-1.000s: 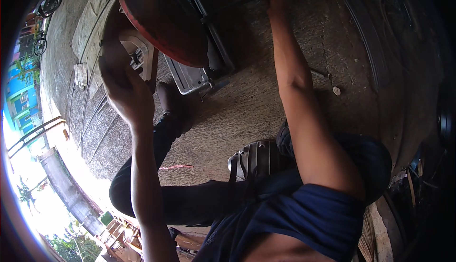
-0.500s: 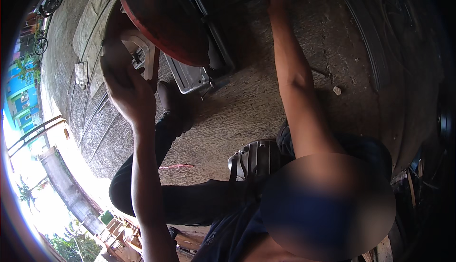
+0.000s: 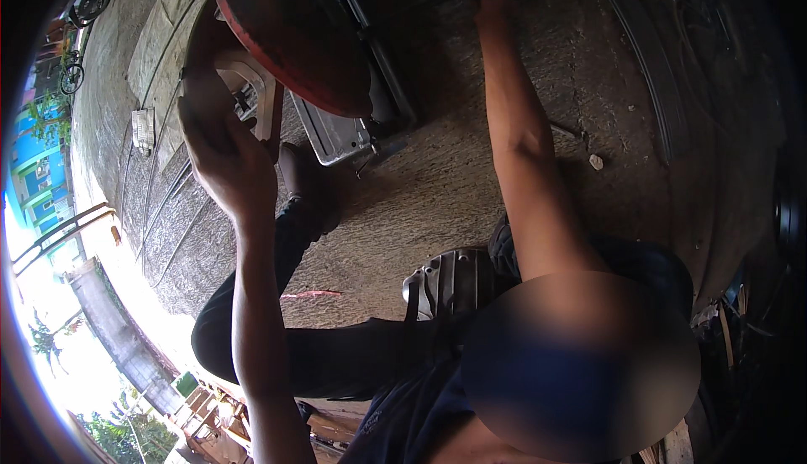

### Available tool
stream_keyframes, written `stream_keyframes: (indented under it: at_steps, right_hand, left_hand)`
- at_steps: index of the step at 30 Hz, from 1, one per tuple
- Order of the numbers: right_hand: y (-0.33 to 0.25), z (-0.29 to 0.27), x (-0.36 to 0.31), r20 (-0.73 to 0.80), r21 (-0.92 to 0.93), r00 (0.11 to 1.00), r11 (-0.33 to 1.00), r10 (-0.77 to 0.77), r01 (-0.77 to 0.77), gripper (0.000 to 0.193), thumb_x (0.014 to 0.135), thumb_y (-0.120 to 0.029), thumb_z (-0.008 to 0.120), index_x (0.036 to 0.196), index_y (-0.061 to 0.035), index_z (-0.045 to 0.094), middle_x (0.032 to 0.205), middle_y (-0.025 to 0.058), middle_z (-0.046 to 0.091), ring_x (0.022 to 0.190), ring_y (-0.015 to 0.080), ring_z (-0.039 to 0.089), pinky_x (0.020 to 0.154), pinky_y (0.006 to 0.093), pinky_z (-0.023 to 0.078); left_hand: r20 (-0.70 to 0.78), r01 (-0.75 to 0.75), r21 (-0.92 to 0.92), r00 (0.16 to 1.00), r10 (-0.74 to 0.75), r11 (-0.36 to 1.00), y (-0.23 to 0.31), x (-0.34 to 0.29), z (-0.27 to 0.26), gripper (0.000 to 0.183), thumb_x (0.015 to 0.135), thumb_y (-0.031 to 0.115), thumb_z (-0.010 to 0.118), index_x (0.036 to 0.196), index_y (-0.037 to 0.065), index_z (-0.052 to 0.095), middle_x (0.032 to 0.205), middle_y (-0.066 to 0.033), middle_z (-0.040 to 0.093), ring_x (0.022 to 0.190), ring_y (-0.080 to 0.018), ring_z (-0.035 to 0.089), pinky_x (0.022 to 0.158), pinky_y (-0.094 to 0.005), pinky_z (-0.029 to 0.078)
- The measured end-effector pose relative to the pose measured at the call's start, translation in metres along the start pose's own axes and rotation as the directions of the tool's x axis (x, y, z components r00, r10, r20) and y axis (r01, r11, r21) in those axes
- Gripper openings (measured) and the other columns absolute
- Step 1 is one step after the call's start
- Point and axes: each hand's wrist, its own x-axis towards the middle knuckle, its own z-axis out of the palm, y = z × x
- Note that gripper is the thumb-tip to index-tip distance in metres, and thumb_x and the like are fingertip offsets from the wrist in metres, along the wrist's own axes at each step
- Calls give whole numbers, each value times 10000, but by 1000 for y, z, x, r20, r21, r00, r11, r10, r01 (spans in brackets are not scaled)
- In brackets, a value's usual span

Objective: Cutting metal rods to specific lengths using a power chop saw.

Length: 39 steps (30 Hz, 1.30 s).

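Note:
My left hand [image 3: 227, 157] is raised at the upper left, its fingers curled round the lower edge of a pale angular metal frame [image 3: 267, 94]. Beside that frame is a large dark round piece with a red rim [image 3: 290, 73], tilted above the ground. My right arm stretches far forward. At its end my right hand [image 3: 493, 12] is in deep shadow, closed near a thin dark bar; what it grips cannot be made out. Behind and below the red-rimmed piece lies a dark case-like part with a grey metal edge [image 3: 336, 140].
A ribbed metal casing [image 3: 454, 283] sits on rough concrete by my folded legs. A small pale stone [image 3: 596, 161] and a short rod [image 3: 563, 129] lie right of my right forearm. A long dark strip [image 3: 647, 65] curves at the upper right. Thin rods [image 3: 172, 199] lie at the left.

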Motion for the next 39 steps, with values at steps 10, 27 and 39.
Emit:
stream_keyframes:
  at_steps: [10,27,39]
  right_hand:
    - [-29,0,-19,61,364,974,904,220,-227,528,871,-283,643,1265,36,498,1182,161,584,1038,255,582,852,383,501]
    - [-4,-20,26,43,388,926,848,376,-363,514,879,-166,619,1325,23,448,1232,128,569,1122,206,534,972,330,428]
    - [13,-10,20,29,353,949,885,315,-304,496,885,-192,613,1311,11,460,1207,127,582,1077,217,557,929,342,455]
  left_hand:
    - [53,64,-2,997,-64,998,13,-1,-4,532,910,114,519,1376,-71,339,1249,-227,562,1078,-276,617,876,-354,508]
    - [-18,-87,74,996,89,993,7,0,-1,559,867,93,563,1367,-60,367,1177,-268,577,947,-313,658,780,-374,528]
    - [-10,-15,-44,1000,14,999,8,0,-1,554,867,66,561,1375,-41,367,1150,-244,596,821,-244,689,684,-329,543]
